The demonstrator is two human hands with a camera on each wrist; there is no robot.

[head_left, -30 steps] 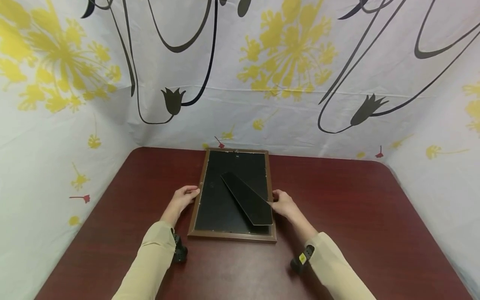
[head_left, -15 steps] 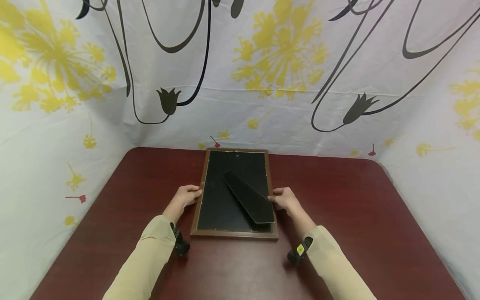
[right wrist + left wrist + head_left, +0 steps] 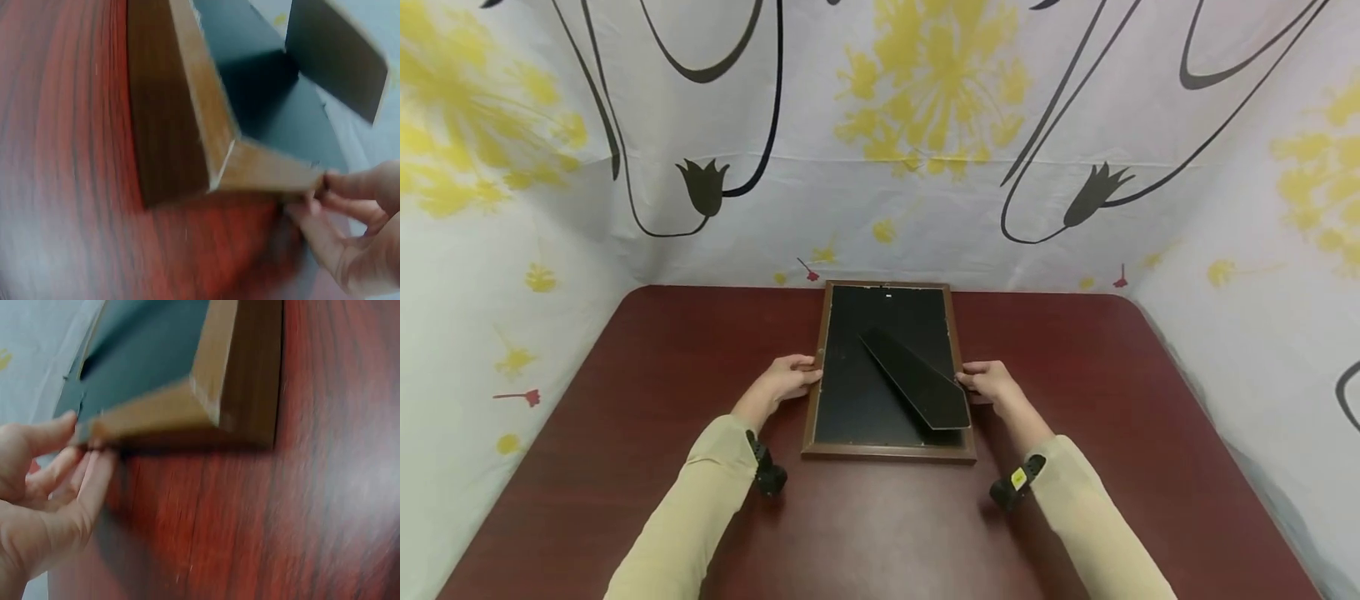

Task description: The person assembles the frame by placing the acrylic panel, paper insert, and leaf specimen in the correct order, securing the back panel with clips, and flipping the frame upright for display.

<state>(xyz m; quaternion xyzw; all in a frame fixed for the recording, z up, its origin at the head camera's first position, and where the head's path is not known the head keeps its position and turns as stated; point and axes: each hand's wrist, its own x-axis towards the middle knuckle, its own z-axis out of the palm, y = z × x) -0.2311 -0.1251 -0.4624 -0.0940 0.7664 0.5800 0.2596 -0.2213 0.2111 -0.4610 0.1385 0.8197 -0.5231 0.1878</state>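
Because the left hand and right hand pinch only its sides, the wooden picture frame, back upward between them over the table, could tilt or slip should one grip slacken; its raised easel leg might snag the right fingers. In each hand the gap is narrow: thumb above the edge, fingertips below.

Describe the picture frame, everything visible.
The picture frame is back side up, front hidden, long axis running near to far. Its brown border looks wooden, with pale lines at the near corners. The backing is black; a tapered black stand flap crosses it diagonally, wide near end raised off it. The left hand grips the left side, the right hand the right. It is over the dark red table; whether it rests fully on it, I can't tell.
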